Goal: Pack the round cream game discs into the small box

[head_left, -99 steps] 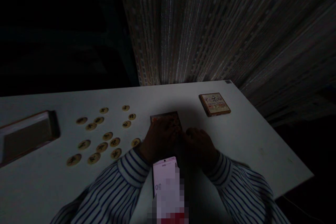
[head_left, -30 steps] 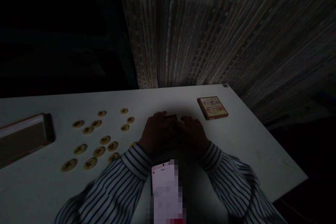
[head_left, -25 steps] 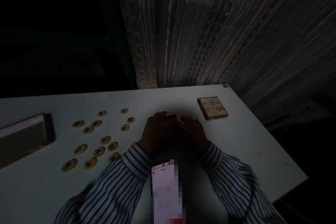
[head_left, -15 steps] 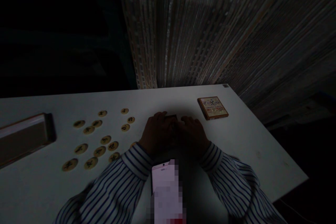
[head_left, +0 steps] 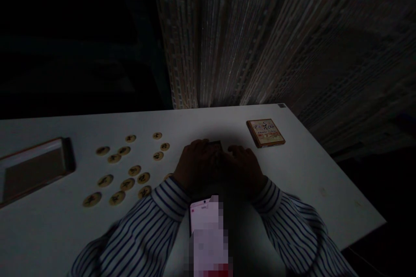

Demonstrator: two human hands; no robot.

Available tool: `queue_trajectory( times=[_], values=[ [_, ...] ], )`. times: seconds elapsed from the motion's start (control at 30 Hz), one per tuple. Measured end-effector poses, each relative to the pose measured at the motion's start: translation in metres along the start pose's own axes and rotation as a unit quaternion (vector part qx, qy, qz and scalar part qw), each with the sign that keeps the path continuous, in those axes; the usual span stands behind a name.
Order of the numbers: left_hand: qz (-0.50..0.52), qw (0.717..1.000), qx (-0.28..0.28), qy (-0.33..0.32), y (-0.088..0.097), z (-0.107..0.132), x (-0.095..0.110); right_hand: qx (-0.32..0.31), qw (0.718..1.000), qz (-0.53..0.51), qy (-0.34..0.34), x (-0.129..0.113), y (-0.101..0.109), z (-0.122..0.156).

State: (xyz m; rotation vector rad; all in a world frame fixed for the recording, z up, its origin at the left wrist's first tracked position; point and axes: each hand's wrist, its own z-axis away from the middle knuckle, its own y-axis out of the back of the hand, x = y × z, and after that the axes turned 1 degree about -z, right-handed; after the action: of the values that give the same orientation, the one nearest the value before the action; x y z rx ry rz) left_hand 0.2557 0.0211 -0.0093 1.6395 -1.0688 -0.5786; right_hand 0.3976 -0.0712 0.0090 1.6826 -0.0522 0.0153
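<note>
My left hand (head_left: 195, 164) is closed, its fingers bent around the side of a dark, square-edged thing (head_left: 215, 143) at the middle of the table. On the other side my right hand (head_left: 245, 169) reaches in with curled fingers, touching what lies in deep shadow between the hands. What exactly they grip cannot be made out. Left of my left hand, round wooden Chinese chess pieces (head_left: 127, 184) with dark characters lie scattered. Below my hands is a phone (head_left: 208, 216) with a lit, partly blurred screen.
A flat Chinese chess box (head_left: 265, 133) with a printed cover lies at the right of the white table (head_left: 302, 169). An open box or tray (head_left: 35, 169) stands at the left. Behind the table hangs a striped curtain (head_left: 227, 43); the room is very dark.
The view has shifted slightly, so things on the table appear a little further right. My right hand has moved a little away from my left, and the dark gap between them looks wider.
</note>
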Motion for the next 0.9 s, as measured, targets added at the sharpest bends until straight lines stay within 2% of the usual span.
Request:
queue_trajectory(
  times=[0.13, 0.9],
  values=[
    [0.005, 1.000, -0.005, -0.019, -0.0016, 0.0010, -0.0003, 0.004, 1.000, -0.003, 0.009, 0.0005, -0.0032, 0.0035],
    [0.018, 0.999, 0.022, -0.038, -0.0049, 0.0016, 0.0032, 0.027, 0.999, 0.014, 0.022, -0.0022, -0.0061, 0.0040]
  ],
)
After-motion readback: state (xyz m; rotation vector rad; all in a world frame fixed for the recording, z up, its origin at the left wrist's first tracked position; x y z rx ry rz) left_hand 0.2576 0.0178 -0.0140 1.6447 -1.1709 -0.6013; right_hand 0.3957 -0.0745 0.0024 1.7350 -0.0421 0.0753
